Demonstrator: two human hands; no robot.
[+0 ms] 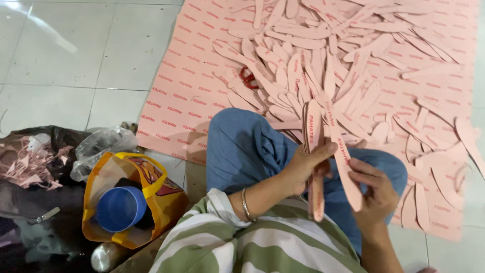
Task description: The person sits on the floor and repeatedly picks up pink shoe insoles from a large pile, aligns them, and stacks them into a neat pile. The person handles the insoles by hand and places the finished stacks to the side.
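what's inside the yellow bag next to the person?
In the yellow bag, a blue plastic cup sits open side up, over something dark. What lies beneath the cup and deeper down is hidden by the cup and the bag's walls.

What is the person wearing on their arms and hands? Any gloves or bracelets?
No gloves: both hands are bare. The left hand has a thin silver-coloured bangle round its wrist. The sleeve above it is striped green and white and is pushed up, so the forearm is uncovered. The right hand shows no ring, watch or bracelet, and its forearm is uncovered too.
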